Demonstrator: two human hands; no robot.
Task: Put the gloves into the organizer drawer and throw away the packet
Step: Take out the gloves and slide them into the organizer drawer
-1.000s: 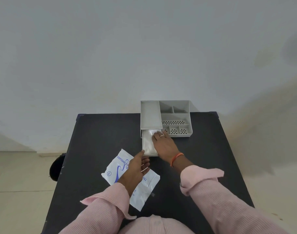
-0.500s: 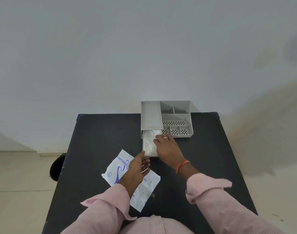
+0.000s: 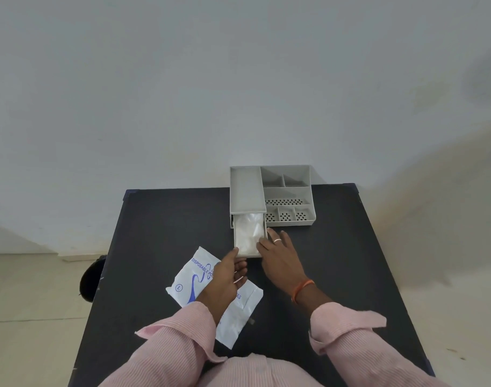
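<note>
Head view, left to right: I see the white printed plastic packet (image 3: 188, 286) flat on the black desk (image 3: 155, 233) under my loosely open left hand (image 3: 224, 277). Clear plastic gloves (image 3: 248, 233) fill the grey organizer's pulled-out drawer (image 3: 249, 255). My right hand (image 3: 277, 255), fingers spread, touches the drawer's front corner.

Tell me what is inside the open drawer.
The drawer holds clear, crumpled gloves. Its back part is covered by the organizer, so anything there cannot be seen.

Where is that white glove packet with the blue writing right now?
The white plastic packet with blue print lies flat on the black table, partly under the left hand, just short of the grey organizer's open drawer.
</note>
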